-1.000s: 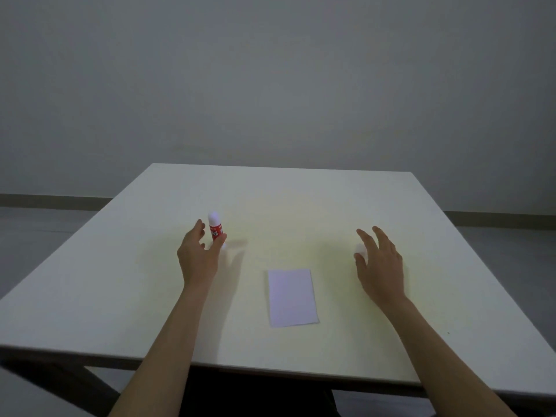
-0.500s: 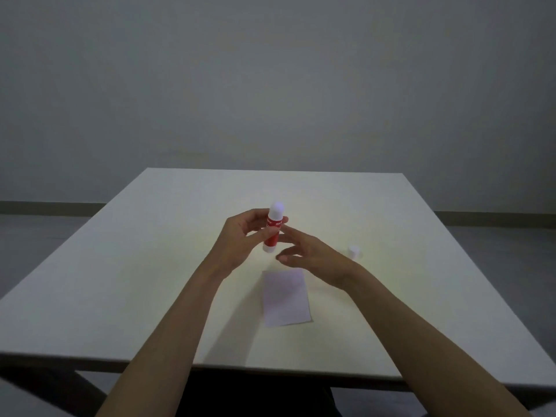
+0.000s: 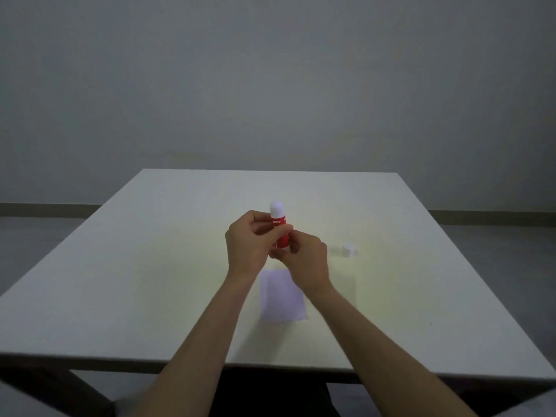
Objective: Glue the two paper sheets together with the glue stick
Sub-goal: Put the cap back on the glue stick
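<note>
Your left hand [image 3: 248, 245] holds the little red plastic glue stick with the white top [image 3: 279, 228] upright, its grip closed around the red middle. Your right hand [image 3: 304, 260] pinches the bottom end of the tube, just under the left grip. It looks like you are about to twist the bottom to push the glue up.

The stick is light, hard and smooth, so it could slip. Keep holding the red middle, not the sticky white top.

The pale rectangle of paper [image 3: 282, 299] lies flat on the white bench [image 3: 150, 266], right below your grip and closer to you. I can only see one sheet. It is thin and floppy, so press gently. The small white cap [image 3: 348, 250] stands to the right of your grip.
</note>
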The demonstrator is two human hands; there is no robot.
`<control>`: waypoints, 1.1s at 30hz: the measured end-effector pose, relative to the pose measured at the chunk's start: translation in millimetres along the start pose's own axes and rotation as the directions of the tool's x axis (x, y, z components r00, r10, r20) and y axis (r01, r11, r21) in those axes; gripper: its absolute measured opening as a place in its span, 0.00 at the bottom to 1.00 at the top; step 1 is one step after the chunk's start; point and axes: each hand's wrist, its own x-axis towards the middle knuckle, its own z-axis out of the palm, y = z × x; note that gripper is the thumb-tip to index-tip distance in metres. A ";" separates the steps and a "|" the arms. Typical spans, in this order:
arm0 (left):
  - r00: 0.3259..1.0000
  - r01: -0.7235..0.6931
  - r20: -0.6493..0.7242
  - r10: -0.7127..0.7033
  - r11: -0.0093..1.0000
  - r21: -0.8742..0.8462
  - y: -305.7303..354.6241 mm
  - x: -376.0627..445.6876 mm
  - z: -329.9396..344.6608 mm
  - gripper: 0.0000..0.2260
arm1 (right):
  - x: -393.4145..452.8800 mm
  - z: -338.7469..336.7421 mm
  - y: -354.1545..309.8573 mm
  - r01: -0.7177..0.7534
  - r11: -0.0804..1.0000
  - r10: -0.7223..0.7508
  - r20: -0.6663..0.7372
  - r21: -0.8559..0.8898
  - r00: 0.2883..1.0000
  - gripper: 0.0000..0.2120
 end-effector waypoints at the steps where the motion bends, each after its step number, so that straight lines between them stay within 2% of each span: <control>1: 0.999 -0.020 -0.047 0.022 0.999 0.035 0.0 -1.9 3.8 0.12 | -3.3 6.2 -1.5 -0.005 1.000 0.004 -0.066 -0.008 0.998 0.09; 3: 0.997 -0.022 -0.076 0.030 0.994 0.103 2.0 -4.4 7.4 0.19 | -6.6 12.8 -3.2 -0.017 1.000 0.017 -0.097 0.006 0.995 0.09; 5: 1.000 0.016 -0.029 -0.012 0.989 0.149 5.1 -2.6 5.0 0.23 | -7.3 12.1 -3.6 -0.016 1.000 0.017 -0.030 0.024 0.999 0.07; 7: 0.985 0.040 0.162 -0.066 0.987 0.158 6.3 1.8 -4.0 0.22 | -5.9 6.1 -4.2 -0.048 0.991 0.037 0.081 0.126 0.996 0.06; 9: 0.899 0.081 0.424 -0.113 0.993 0.091 8.0 4.3 -17.1 0.13 | -3.3 -2.8 -5.9 -0.105 0.951 0.046 0.201 0.292 0.978 0.03; 10: 0.853 0.094 0.510 -0.111 0.994 0.058 7.9 4.6 -23.0 0.11 | -2.5 -7.6 -6.8 -0.112 0.938 0.027 0.251 0.330 0.968 0.03; 12: 0.832 0.094 0.550 -0.074 0.996 -0.008 8.4 5.3 -31.3 0.11 | -0.9 -17.4 -7.9 -0.101 0.938 -0.025 0.355 0.331 0.934 0.04; 14: 0.846 0.110 0.531 -0.048 0.990 -0.085 10.7 5.6 -35.2 0.10 | -0.2 -29.2 -6.9 -0.136 0.919 -0.075 0.503 0.369 0.861 0.04; 17: 0.810 0.165 0.585 -0.042 0.973 -0.159 15.2 3.2 -36.9 0.09 | 2.2 -45.0 -0.9 -0.338 0.797 -0.158 0.713 0.500 0.683 0.11; 19: 0.756 0.190 0.653 -0.033 0.967 -0.171 15.6 2.7 -37.4 0.10 | 3.4 -48.3 -0.7 -0.410 0.747 -0.203 0.767 0.523 0.608 0.15; 21: 0.710 0.197 0.704 -0.028 0.967 -0.160 15.3 2.5 -36.3 0.11 | 3.8 -47.6 -2.2 -0.442 0.734 -0.216 0.794 0.516 0.567 0.19; 23: 0.721 0.189 0.693 -0.026 0.969 -0.161 14.1 2.7 -36.0 0.10 | 2.9 -46.1 -2.6 -0.416 0.753 -0.201 0.781 0.509 0.591 0.14; 25: 0.774 0.174 0.633 -0.020 0.968 -0.182 12.8 3.4 -37.7 0.11 | 1.7 -45.1 -4.3 -0.356 0.793 -0.144 0.719 0.495 0.680 0.07; 29: 0.888 0.153 0.457 -0.053 0.971 -0.185 10.5 3.6 -37.9 0.09 | -1.5 -38.3 -8.8 -0.189 0.889 -0.055 0.506 0.418 0.861 0.14; 31: 0.954 0.095 0.291 -0.070 0.993 -0.075 11.1 1.3 -31.6 0.08 | -4.9 -28.8 -10.8 -0.122 0.942 0.015 0.325 0.312 0.946 0.15; 33: 0.996 -0.013 0.086 0.000 0.987 0.159 13.8 -3.6 -20.5 0.09 | -11.0 -15.0 -14.1 -0.059 0.984 0.046 0.084 0.165 0.995 0.10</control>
